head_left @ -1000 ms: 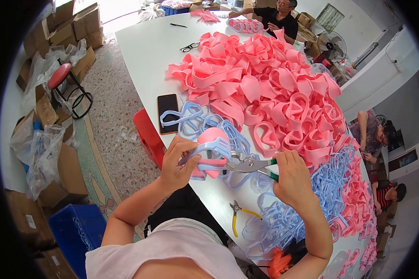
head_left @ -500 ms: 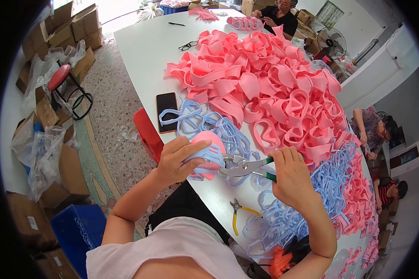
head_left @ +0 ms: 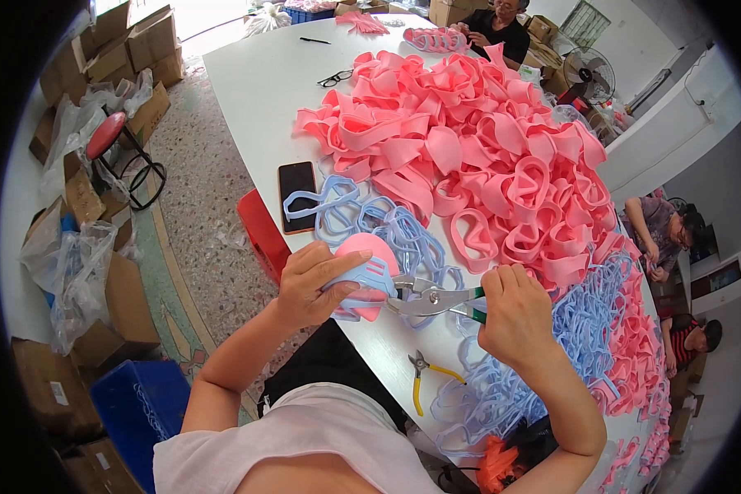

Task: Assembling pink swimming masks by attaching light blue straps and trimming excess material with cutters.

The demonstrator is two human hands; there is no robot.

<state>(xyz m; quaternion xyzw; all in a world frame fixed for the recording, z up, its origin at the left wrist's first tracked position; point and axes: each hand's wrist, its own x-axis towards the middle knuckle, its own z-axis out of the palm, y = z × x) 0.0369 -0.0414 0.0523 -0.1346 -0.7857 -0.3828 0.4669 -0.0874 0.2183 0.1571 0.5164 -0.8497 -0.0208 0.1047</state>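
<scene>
Between the fingers and thumb of my left hand [head_left: 311, 281] is a pink padded band [head_left: 365, 245] with a light blue slotted strap frame [head_left: 359, 278] over it. My right hand [head_left: 514, 319] wraps round the green handles of metal pliers [head_left: 433, 301]. The plier jaws meet the right edge of the blue frame; what exactly they pinch is too small to tell. Loose light blue straps [head_left: 391, 226] lie on the table just beyond my hands. Yellow-handled cutting pliers [head_left: 421, 380] rest near the table's front edge, their handles spread.
Pink bands [head_left: 461, 140] form a large heap on the white table [head_left: 255, 90], with tangled blue straps [head_left: 580, 317] to the right. A phone [head_left: 296, 196] and glasses [head_left: 335, 79] lie left of the heap. A red stool [head_left: 263, 235] touches the table's left side. Several people sit around the table.
My right hand has squeezed the pliers a little, and their green handles sit closer together. My left hand keeps its hold on the pink band and blue frame.
</scene>
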